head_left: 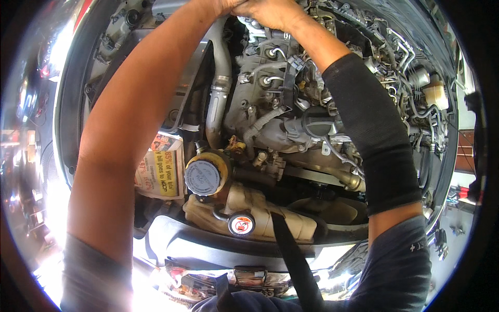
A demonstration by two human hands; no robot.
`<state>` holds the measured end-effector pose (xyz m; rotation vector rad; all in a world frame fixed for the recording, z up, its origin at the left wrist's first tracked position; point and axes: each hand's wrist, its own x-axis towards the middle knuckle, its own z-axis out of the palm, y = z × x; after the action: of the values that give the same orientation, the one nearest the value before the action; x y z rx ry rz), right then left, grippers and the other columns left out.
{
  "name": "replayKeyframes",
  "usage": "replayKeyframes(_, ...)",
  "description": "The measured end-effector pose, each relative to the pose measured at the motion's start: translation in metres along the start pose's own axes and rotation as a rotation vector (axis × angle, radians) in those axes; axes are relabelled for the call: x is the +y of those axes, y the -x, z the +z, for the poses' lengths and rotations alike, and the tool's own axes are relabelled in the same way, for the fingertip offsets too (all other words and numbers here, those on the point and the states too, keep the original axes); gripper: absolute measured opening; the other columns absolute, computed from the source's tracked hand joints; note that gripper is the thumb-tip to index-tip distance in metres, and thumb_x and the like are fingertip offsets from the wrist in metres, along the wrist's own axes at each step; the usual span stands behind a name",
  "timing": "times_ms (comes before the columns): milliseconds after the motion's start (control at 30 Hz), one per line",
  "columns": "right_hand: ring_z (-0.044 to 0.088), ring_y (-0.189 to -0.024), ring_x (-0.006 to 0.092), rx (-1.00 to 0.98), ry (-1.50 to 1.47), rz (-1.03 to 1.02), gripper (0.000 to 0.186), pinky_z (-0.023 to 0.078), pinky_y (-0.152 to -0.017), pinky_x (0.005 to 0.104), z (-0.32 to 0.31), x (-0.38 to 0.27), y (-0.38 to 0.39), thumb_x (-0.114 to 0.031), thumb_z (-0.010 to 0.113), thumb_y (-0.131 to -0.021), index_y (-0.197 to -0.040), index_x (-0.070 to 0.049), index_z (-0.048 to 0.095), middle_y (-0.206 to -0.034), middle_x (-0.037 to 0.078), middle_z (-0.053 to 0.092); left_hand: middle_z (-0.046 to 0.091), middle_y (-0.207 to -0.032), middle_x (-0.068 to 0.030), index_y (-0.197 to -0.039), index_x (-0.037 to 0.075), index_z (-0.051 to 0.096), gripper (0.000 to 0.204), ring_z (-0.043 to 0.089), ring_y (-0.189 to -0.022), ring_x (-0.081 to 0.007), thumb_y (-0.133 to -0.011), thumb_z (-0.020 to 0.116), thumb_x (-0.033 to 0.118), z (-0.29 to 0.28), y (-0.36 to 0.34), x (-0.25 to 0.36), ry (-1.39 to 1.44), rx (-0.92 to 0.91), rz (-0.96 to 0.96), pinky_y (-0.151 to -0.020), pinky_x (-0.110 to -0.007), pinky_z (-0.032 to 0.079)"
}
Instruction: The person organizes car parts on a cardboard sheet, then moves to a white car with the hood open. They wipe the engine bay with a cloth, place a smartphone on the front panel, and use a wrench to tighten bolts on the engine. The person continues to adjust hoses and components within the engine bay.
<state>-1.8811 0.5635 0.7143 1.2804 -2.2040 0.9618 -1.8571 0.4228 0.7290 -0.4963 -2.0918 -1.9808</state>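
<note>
While close together, two bare hands (267,11); one engine (248,89).

On the near side of a tan plastic tank (255,202), a round cap (241,224) marked in red and white is seated. Left of the tank, a newspaper (165,169) is seen; behind its left end, a reservoir (225,169) is closed by a grey-blue lid (202,177). The tank is fronted by a pale panel (218,253).
</note>
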Motion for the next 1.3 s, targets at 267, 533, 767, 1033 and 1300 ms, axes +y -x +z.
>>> replayKeyframes(267,0.042,-0.147,0.0490,-0.010,0.054,-0.177,0.100,0.034,-0.128,0.0566,-0.001,-0.001,0.014,-0.049,0.091,-0.080,-0.159,-0.005,0.046,-0.160,0.031,0.042,0.070,-0.128,-0.0154,-0.143,-0.004,0.056,0.047,0.065,-0.120,-0.0219,-0.119,0.057,0.036,0.015,0.015,-0.014,-0.185,0.212,0.180,-0.104,-0.036,0.054)
replayKeyframes(533,0.042,-0.150,0.0468,-0.121,0.148,-0.323,0.074,0.028,-0.128,0.0605,0.002,-0.028,0.026,-0.045,0.079,-0.089,-0.149,-0.005,0.059,-0.153,0.025,0.058,0.068,-0.118,-0.0094,-0.130,0.001,0.060,0.029,0.062,-0.111,-0.0195,-0.119,0.060,0.027,0.041,0.071,0.007,-0.016,0.502,0.159,-0.100,-0.034,0.054)
replayKeyframes(767,0.042,-0.146,0.0533,-0.287,0.145,-0.260,0.087,0.036,-0.128,0.0589,0.015,-0.045,0.047,-0.039,0.087,-0.074,-0.141,0.010,0.064,-0.155,0.036,0.049,0.067,-0.142,-0.0145,-0.141,0.003,0.058,0.031,0.060,-0.134,-0.0255,-0.119,0.058,0.025,0.049,0.125,-0.007,-0.265,0.629,0.199,-0.122,-0.040,0.042)
replayKeyframes(1033,0.032,-0.159,0.0551,-0.411,0.278,-0.034,0.106,0.031,-0.135,0.0559,0.002,-0.036,0.041,-0.039,0.085,-0.080,-0.160,0.015,0.042,-0.173,0.038,0.025,0.056,-0.161,-0.0165,-0.164,0.003,0.049,0.049,0.052,-0.148,-0.0274,-0.118,0.050,0.020,0.025,0.102,0.001,-0.265,0.432,0.026,-0.129,-0.038,0.036)
replayKeyframes(1300,0.050,-0.148,0.0464,-0.314,0.038,-0.113,0.056,0.030,-0.130,0.0538,-0.006,-0.013,0.014,-0.026,0.076,-0.085,-0.137,-0.006,0.073,-0.148,0.029,0.066,0.076,-0.106,-0.0089,-0.159,0.002,0.051,0.051,0.073,-0.091,-0.0190,-0.110,0.060,0.014,0.020,0.031,0.005,0.306,0.209,-0.155,-0.079,-0.033,0.060)
